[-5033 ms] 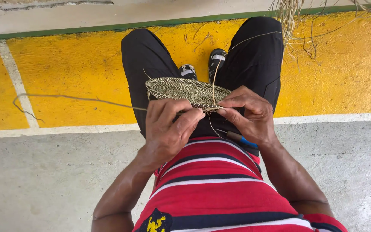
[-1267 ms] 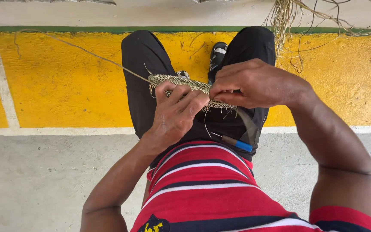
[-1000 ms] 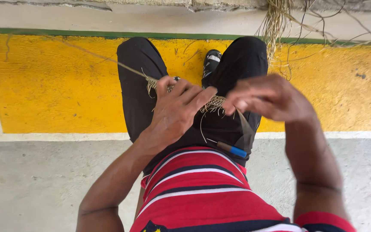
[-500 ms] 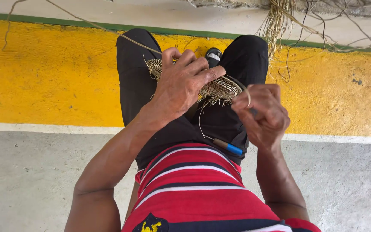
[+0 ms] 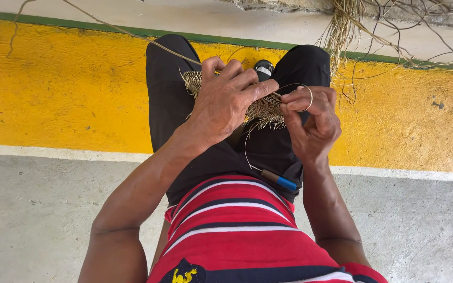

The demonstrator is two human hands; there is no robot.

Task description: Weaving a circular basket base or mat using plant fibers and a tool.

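Observation:
A flat oval piece of woven straw point(image 5: 265, 109) lies across my lap, mostly covered by my left hand point(image 5: 225, 99), which grips its upper edge. My right hand point(image 5: 313, 120) is at the piece's right end, fingers pinched on a thin pale strand point(image 5: 306, 93) that curls in a loop above them. A long straw strand point(image 5: 132, 34) runs from the weave up to the far left. A tool with a blue handle point(image 5: 280, 181) rests on my right thigh, below both hands.
I sit on a grey concrete floor point(image 5: 43, 209) with black trousers and a red striped shirt. A yellow painted band point(image 5: 64, 89) with white and green lines crosses ahead. A bundle of loose dry straw point(image 5: 344, 29) hangs at the top right.
My left hand has slid over the weave and turned it. My right hand pulled the strand out to the right, then came back to the weave's right end with a loop.

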